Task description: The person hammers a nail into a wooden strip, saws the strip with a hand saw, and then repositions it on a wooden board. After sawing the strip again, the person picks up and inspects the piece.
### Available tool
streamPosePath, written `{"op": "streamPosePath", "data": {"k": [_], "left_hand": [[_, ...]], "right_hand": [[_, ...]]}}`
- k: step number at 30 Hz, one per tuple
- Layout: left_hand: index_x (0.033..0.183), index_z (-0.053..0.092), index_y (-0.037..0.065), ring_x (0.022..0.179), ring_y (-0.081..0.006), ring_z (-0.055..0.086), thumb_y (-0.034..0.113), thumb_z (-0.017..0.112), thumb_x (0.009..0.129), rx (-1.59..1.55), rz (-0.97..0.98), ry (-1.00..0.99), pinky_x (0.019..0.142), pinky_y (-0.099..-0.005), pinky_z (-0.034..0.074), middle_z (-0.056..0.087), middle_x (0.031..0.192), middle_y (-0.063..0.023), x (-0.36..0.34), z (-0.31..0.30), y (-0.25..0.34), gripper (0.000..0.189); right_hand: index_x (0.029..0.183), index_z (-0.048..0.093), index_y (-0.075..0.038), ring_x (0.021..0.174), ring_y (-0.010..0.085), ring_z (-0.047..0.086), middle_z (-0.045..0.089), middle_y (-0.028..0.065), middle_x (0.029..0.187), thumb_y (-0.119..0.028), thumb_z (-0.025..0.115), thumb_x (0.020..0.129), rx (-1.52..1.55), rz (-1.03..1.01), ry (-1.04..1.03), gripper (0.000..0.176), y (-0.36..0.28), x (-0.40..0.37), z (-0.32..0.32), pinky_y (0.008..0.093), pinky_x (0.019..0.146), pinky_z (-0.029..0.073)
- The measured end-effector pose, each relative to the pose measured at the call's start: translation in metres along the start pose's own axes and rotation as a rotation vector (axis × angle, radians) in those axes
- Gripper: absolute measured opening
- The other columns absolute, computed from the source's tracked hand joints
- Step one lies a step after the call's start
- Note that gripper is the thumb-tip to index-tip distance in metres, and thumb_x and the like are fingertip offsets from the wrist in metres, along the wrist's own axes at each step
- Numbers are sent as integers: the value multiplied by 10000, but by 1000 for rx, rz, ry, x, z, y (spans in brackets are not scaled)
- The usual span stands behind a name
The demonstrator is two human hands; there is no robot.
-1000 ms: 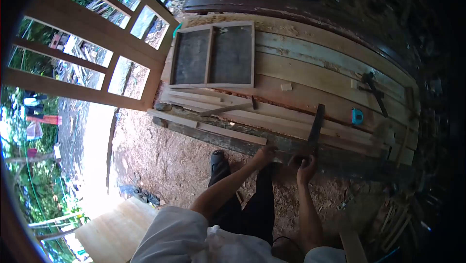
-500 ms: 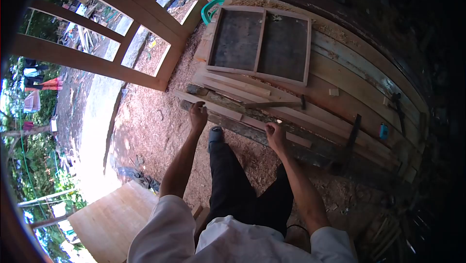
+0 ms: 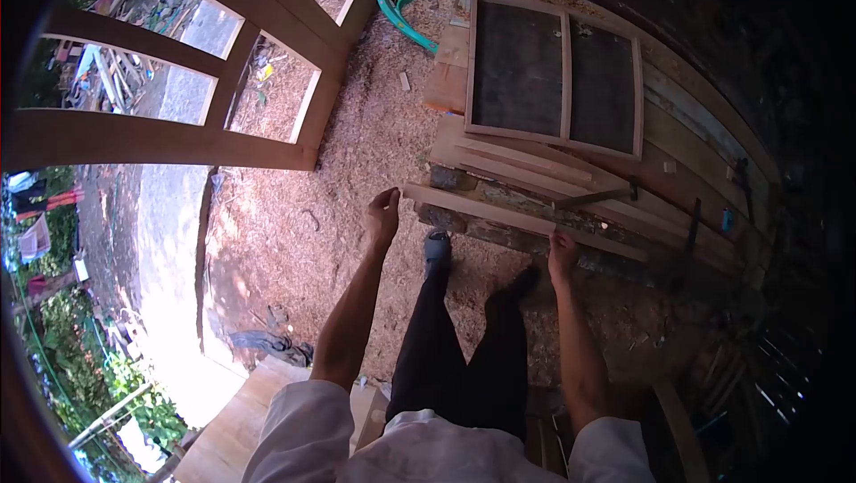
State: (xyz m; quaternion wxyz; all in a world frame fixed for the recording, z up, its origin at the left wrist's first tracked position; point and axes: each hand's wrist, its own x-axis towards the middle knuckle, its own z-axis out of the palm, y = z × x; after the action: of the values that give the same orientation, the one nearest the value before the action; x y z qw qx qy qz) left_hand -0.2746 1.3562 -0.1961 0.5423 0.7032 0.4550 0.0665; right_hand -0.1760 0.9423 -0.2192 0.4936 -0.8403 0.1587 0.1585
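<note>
My left hand (image 3: 383, 218) is closed in a pinch at the left end of a narrow pale wooden strip (image 3: 481, 206). Whether its fingertips hold the strip or something thin beside it cannot be made out. My right hand (image 3: 562, 258) has its fingers closed at the near edge of the same strip, further right; what they grip is too small to tell. Beneath the strip lies a rough, dark timber (image 3: 499, 231). Just behind, a hammer (image 3: 593, 198) rests on the boards, beyond my right hand.
A framed dark panel (image 3: 517, 64) lies on stacked planks (image 3: 678, 135). Further right are a dark square-like tool (image 3: 694, 226) and a small blue object (image 3: 728, 219). A green plastic chair (image 3: 392, 3) stands behind. At left is a large wooden frame (image 3: 267, 148); sawdust covers the ground (image 3: 357, 126).
The view has shifted left, so the bench appears further right. My hands are wider apart, and my left hand now sits at the strip's left end with fingers pinched.
</note>
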Motion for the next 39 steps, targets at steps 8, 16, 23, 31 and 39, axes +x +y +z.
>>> {"op": "streamPosePath", "data": {"k": [8, 16, 23, 31, 39], "left_hand": [[1101, 659, -21, 890, -231, 656, 210, 669, 845, 25, 95, -177, 832, -327, 494, 695, 960, -155, 23, 12, 0, 345], [1147, 639, -21, 1014, -236, 616, 169, 650, 862, 25, 92, -269, 905, -356, 464, 672, 1061, -164, 1, -11, 3, 343], [1146, 639, -23, 962, -215, 633, 190, 625, 887, 101, 124, -192, 845, -323, 495, 673, 1062, -148, -14, -4, 18, 335], [1086, 659, -32, 884, -201, 633, 211, 633, 878, 65, 176, -249, 789, -323, 484, 693, 976, -135, -15, 17, 41, 321], [1089, 645, -56, 857, -229, 658, 188, 654, 850, 130, 212, -370, 785, -322, 504, 694, 954, -175, -64, 104, 59, 342]], "right_hand": [[908, 666, -34, 513, 91, 520, 589, 7, 666, -208, 642, 900, -157, -120, 216, 176, 27, -3, 20, 271, 473, 434], [1095, 632, -1, 822, 149, 640, 656, 84, 975, -167, 613, 921, 113, 199, 215, 241, 2, -77, 27, 262, 633, 551], [1114, 618, 1, 767, 126, 616, 638, 69, 902, -181, 588, 940, 366, 198, 241, 254, -22, -80, 30, 270, 597, 523], [1153, 585, 2, 696, 96, 556, 584, 35, 851, -217, 567, 960, 526, 241, 146, 292, -46, -57, -2, 267, 603, 507], [1093, 624, -9, 815, 171, 650, 671, 118, 916, -190, 612, 910, 159, 112, 413, 258, 29, -47, -104, 320, 652, 525]]}}
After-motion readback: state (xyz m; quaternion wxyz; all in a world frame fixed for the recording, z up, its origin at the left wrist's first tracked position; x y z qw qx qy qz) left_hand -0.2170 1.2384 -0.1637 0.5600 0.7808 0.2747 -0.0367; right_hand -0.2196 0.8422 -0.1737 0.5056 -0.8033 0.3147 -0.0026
